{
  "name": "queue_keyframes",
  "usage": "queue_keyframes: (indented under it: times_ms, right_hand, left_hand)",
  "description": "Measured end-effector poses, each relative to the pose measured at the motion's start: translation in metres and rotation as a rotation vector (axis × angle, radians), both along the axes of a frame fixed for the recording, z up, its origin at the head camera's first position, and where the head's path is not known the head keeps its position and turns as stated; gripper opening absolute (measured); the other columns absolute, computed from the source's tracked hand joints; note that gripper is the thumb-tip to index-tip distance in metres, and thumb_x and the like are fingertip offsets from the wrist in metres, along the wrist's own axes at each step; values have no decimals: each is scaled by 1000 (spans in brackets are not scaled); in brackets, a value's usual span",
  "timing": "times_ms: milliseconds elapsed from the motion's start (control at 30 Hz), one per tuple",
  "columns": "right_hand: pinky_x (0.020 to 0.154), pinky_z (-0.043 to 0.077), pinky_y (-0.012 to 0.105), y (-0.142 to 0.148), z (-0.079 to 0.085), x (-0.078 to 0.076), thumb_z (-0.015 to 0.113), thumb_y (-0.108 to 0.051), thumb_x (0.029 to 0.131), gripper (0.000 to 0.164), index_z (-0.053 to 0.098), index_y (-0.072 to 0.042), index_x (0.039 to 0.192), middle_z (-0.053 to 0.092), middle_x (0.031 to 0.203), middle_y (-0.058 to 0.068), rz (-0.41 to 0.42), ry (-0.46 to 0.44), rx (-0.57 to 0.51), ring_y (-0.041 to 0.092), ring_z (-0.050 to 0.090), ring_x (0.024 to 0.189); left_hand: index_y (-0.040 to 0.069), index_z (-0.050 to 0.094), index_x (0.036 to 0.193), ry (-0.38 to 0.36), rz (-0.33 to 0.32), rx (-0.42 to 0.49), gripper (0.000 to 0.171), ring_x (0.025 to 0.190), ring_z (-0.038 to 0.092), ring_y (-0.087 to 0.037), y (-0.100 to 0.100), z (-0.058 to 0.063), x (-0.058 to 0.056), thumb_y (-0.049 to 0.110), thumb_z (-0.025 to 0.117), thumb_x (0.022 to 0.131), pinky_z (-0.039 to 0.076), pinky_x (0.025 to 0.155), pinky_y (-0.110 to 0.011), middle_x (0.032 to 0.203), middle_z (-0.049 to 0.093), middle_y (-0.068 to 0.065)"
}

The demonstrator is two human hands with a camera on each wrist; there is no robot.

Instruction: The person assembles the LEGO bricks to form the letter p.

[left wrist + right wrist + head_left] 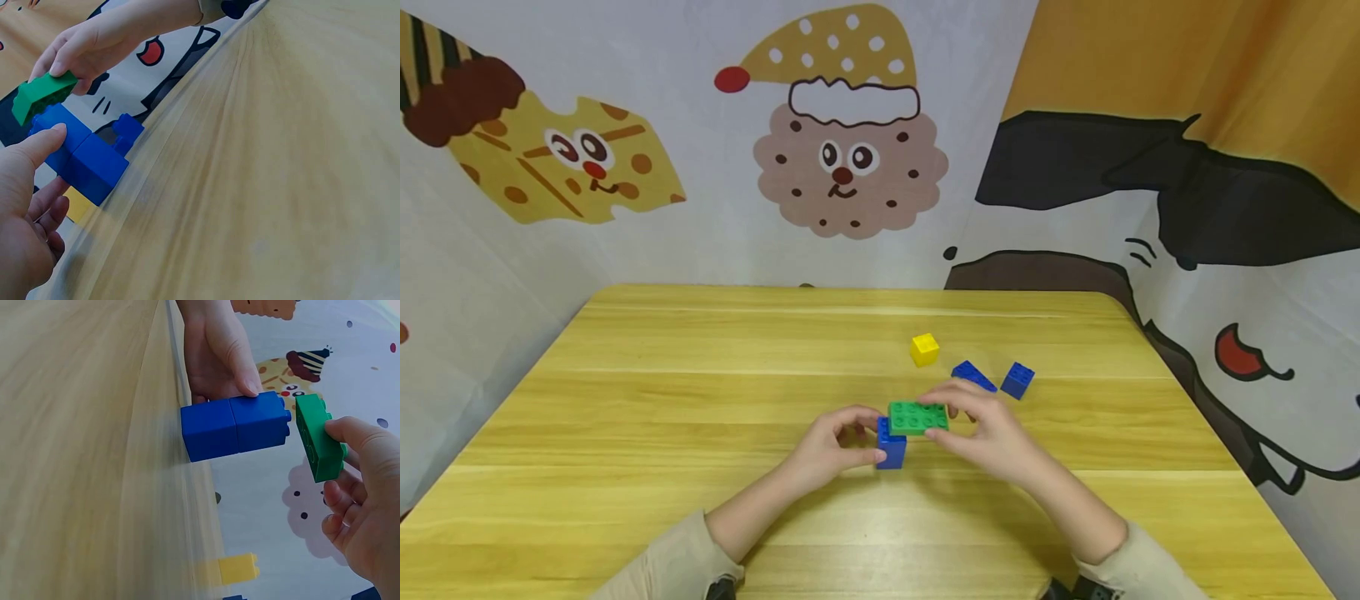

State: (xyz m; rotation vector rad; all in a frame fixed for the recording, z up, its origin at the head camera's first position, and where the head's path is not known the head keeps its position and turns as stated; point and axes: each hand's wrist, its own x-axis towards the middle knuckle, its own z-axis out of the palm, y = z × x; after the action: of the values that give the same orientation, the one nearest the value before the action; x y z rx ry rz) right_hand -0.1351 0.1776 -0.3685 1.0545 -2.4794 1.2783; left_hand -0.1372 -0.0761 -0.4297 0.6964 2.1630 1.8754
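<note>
Two blue building blocks (891, 452) are stacked upright on the table, studs on top. My left hand (835, 446) grips the stack from the left, with the thumb on the front of the upper block in the right wrist view. A green building brick (908, 418), flat and with two rows of studs, is pinched at its right end between the thumb and fingers of my right hand (988, 429). In the right wrist view, a small gap shows between the green brick (315, 439) and the studs of the upper blue block (259, 422).
Beyond my hands lie a yellow block (924, 350), a blue wedge-shaped piece (973, 376) partly hidden by my right hand, and a small blue block (1018, 381). The wooden table (700, 358) ends at a cartoon-printed cloth (700, 250) at the back.
</note>
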Motion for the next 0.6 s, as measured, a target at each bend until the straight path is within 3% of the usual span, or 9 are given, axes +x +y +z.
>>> queue_keyframes:
  times_ms: [200,600]
  right_hand:
    - [67,46,31,-4,0,-1,77,-9,81,37,67,-17,116,62,112,-7,20,-1,-2,13,51,82]
    - [72,50,40,-7,-1,-2,75,-10,83,36,67,-16,118,60,116,-7,65,-65,24,14,56,95]
  left_hand:
    - [8,65,117,17,1,-5,36,99,55,-32,0,-1,0,12,76,83,43,82,-40,104,67,-4]
    - [6,65,116,28,3,-2,36,97,54,-32,0,-1,0,11,76,82,43,80,-37,104,67,-5]
